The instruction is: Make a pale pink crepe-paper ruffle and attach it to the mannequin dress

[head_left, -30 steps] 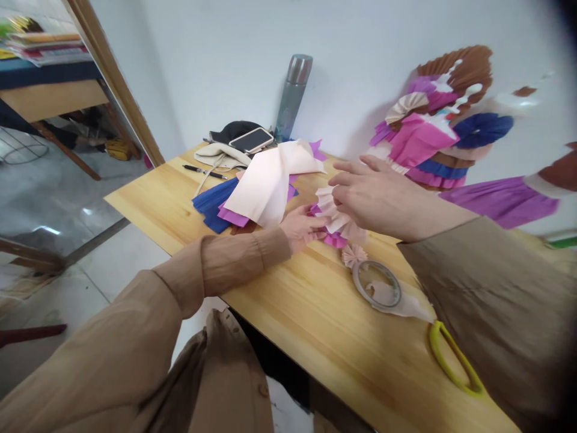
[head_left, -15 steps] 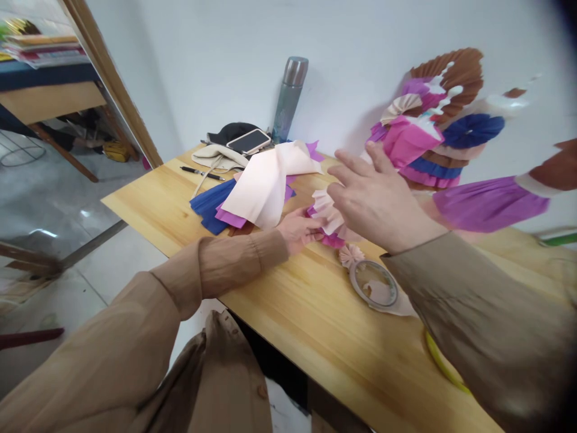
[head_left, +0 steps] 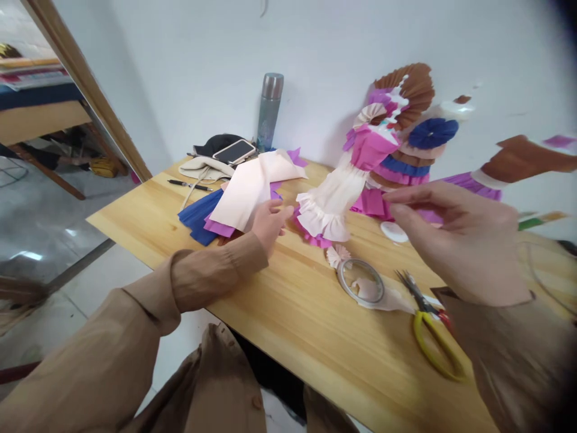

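Observation:
A paper-dressed figure (head_left: 336, 189) with a pink bodice, a long cream skirt and a ruffled hem over magenta stands on the table. My left hand (head_left: 269, 225) is just left of that hem, apart from it, with fingers loosely bent and nothing seen in them. It is beside the cream crepe paper (head_left: 246, 192), which lies over purple paper (head_left: 219, 227) and blue paper (head_left: 198, 216). To the right of the figure, my right hand (head_left: 460, 240) is raised with thumb and forefinger pinched together. Whatever is between those fingertips, if anything, cannot be made out.
A roll of tape (head_left: 360, 282) lies near a small pleated cream rosette (head_left: 338, 255). Yellow-handled scissors (head_left: 435, 343) rest by my right sleeve. Other paper-dressed figures (head_left: 412, 150) stand behind. Toward the back left are a flask (head_left: 270, 114), a phone (head_left: 234, 151) and a pen (head_left: 189, 184).
My left hand has come off the figure's hem and moved left. My right hand has moved right and down from above the figure, its spread fingers now pinched. The view has shifted, revealing the scissors.

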